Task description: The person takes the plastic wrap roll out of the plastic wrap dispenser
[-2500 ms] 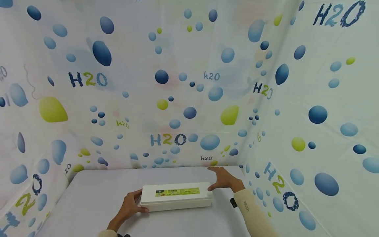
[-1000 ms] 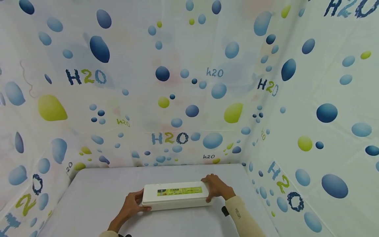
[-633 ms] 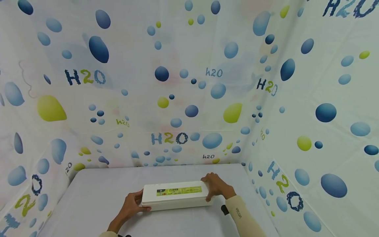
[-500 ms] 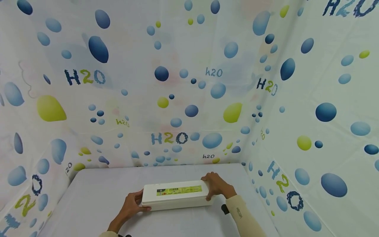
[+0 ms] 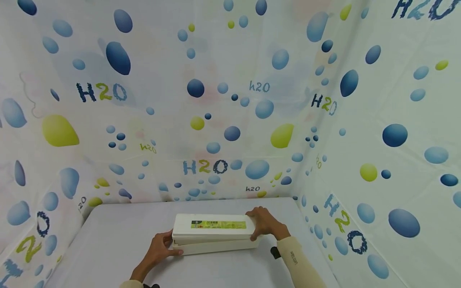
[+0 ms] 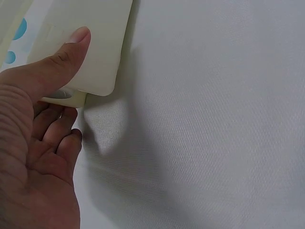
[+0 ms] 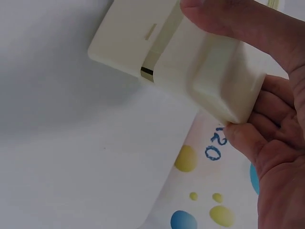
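Note:
A long white plastic box stands in front of me in the head view, its lid [image 5: 184, 232] raised along the front with a gap above the base [image 5: 219, 247]. The lid bears a yellow-green label [image 5: 218, 225]. My left hand [image 5: 158, 246] grips the base's left end; in the left wrist view the thumb [image 6: 64, 59] presses on the pale front wall and the fingers curl at the end. My right hand [image 5: 267, 224] holds the lid's right end, thumb on the front edge and fingers at the back. Inside the box is hidden, apart from a narrow slit in the right wrist view.
The box is on a white cloth-covered table [image 5: 122, 228]. Curtains [image 5: 230, 100] printed with blue and green drops and H2O letters enclose the table at the back and both sides. A small black thing [image 5: 275, 252] shows beneath the right forearm.
My right hand has come onto the box's right end and lifted the lid, which now stands apart from the base at the front. My left hand has kept its hold on the left end.

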A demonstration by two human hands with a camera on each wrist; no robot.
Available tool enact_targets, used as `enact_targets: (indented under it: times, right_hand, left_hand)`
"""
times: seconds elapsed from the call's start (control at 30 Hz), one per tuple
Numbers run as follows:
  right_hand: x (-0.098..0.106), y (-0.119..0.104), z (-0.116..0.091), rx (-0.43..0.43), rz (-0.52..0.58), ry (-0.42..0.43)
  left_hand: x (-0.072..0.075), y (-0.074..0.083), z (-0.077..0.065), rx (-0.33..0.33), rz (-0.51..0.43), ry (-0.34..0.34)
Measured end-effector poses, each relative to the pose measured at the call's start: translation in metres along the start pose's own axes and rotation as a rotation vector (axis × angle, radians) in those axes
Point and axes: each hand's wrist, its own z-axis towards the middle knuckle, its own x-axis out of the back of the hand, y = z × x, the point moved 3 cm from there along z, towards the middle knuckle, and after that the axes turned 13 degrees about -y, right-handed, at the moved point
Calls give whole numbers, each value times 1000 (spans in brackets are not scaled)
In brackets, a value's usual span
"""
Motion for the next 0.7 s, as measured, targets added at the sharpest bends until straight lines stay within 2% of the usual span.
enact_targets:
  times: [0.13,0.33,0.7]
  right_hand:
    - [4,5,-5,16,-14,36]
    - [10,16,-16,-5,-9,94]
    - [19,37,-45,-61,1,211]
  left_hand:
    - [0,-1,3,-7,4,-3]
    - [0,1,6,-15,6,-6]
    - [0,1,-2,-25,6,-27]
